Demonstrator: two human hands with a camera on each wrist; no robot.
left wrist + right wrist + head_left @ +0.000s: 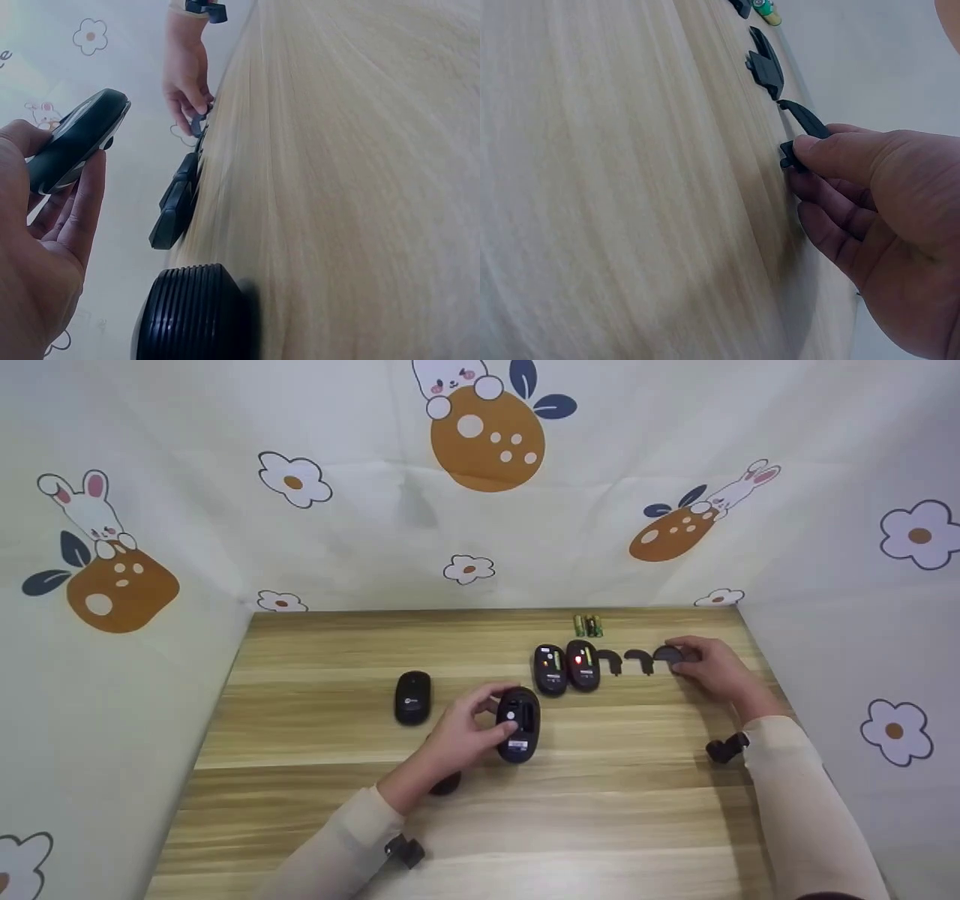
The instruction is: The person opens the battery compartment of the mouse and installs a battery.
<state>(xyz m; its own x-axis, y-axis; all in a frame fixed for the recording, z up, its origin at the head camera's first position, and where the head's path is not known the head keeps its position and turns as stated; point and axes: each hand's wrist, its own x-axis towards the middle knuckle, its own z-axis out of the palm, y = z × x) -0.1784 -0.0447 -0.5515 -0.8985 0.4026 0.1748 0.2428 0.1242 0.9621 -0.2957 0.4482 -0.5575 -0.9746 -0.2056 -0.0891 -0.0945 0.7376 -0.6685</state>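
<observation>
My left hand (464,733) grips a black computer mouse (529,746), its underside with the uncovered battery slot facing the head camera. In the left wrist view that mouse (75,142) is raised off the table between thumb and fingers. At the right, my right hand (712,666) pinches a black battery cover (666,653) between thumb and fingers. The right wrist view shows this cover (808,120) at the tabletop, partly hidden by the thumb. Two more battery covers (639,658) lie in a row to its left.
Two upturned mice (550,679) with batteries inside lie side by side, lights glowing. Several batteries (588,626) stand behind them. One mouse (412,699) sits top-up at left; another (445,785) is partly under my left forearm. Printed cloth walls (360,547) border the wooden table (600,825).
</observation>
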